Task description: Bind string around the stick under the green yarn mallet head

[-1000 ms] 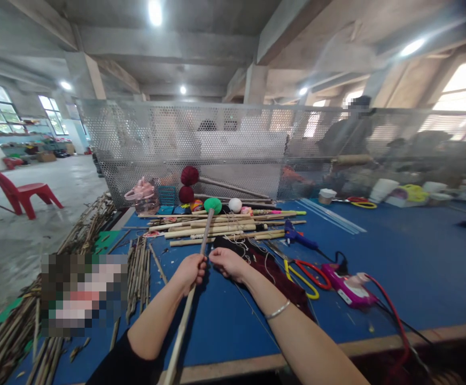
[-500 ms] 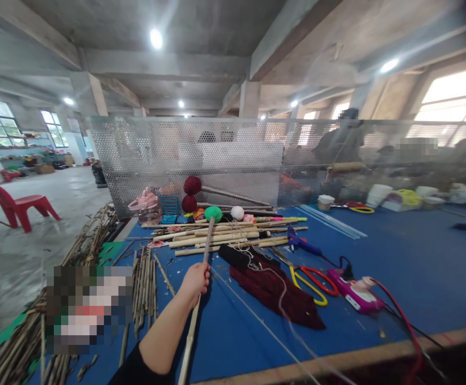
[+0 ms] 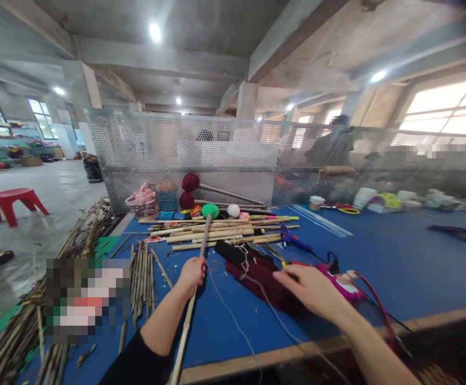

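Observation:
My left hand is closed round a long pale stick topped by a green ball. To the right, my right hand reaches over the dark red cloth, at the handles of the scissors; it covers most of those handles, and what its fingers hold is hard to make out. White string lies across the black and dark red cloth and runs down to the table's front edge.
Bamboo sticks lie behind the cloth, near a blue glue gun. A pink power strip is right of my right hand. Thin twigs lie left. A perforated screen stands behind; beyond it is a person.
My right hand has come into view from the lower right and now covers the scissors' handles. My left hand still grips the stick. The view has shifted slightly.

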{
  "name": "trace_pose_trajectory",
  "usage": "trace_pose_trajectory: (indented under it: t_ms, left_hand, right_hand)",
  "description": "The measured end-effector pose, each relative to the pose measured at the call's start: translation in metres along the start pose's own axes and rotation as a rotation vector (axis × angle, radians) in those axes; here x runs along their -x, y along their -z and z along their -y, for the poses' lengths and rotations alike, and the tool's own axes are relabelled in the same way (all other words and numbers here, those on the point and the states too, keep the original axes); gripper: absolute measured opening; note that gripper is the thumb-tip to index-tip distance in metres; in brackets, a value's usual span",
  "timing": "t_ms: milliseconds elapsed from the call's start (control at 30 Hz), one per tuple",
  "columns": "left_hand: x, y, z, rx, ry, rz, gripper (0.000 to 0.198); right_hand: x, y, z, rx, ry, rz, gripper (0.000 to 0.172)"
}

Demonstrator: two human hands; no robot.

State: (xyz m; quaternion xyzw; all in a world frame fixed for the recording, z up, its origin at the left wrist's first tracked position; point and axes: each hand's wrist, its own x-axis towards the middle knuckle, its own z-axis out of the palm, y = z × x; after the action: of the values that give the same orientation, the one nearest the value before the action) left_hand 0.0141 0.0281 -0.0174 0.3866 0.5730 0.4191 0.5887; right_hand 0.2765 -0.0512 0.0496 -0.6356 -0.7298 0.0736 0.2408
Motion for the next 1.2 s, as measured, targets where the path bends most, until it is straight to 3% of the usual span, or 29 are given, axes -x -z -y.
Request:
trace_pose_trajectory:
  t_ms: [167, 400, 567, 633, 800, 967, 1100, 1200]
  left_hand:
    - [-0.002, 0.000, 0.000, -0.007, 0.002, -0.001, 0.017]
    - [0.000, -0.001, 0.000, -0.012, 0.007, -0.005, 0.016]
    - [0.002, 0.000, -0.002, -0.016, -0.001, -0.009, 0.015]
    - [0.003, 0.000, -0.003, -0.017, -0.005, -0.010, 0.014]
    - [0.004, 0.000, -0.003, -0.018, -0.006, -0.015, 0.015]
    - [0.002, -0.001, -0.002, -0.020, -0.007, -0.022, 0.014]
    - [0.002, -0.001, -0.003, -0.008, -0.006, -0.028, 0.016]
    - [0.003, 0.000, -0.004, 0.005, -0.006, -0.030, 0.018]
  right_hand:
    - [-0.033, -0.040, 0.017, -0.095, -0.032, 0.220, 0.037]
    - [-0.056, -0.078, 0.028, 0.161, -0.231, 0.209, 0.051]
    - [-0.067, -0.081, 0.020, 0.134, -0.132, 0.256, 0.016]
    - [-0.071, -0.076, 0.015, 0.036, -0.083, 0.268, 0.011]
    - [-0.074, -0.051, 0.011, -0.241, -0.035, 0.230, 0.023]
    - [-0.064, -0.017, 0.030, -0.576, -0.091, 0.142, 0.030]
    - [-0.028, 0.021, 0.050, -0.956, -0.056, -0.041, 0.032]
    - [0.013, 0.045, 0.052, -1.136, 0.014, -0.174, 0.021]
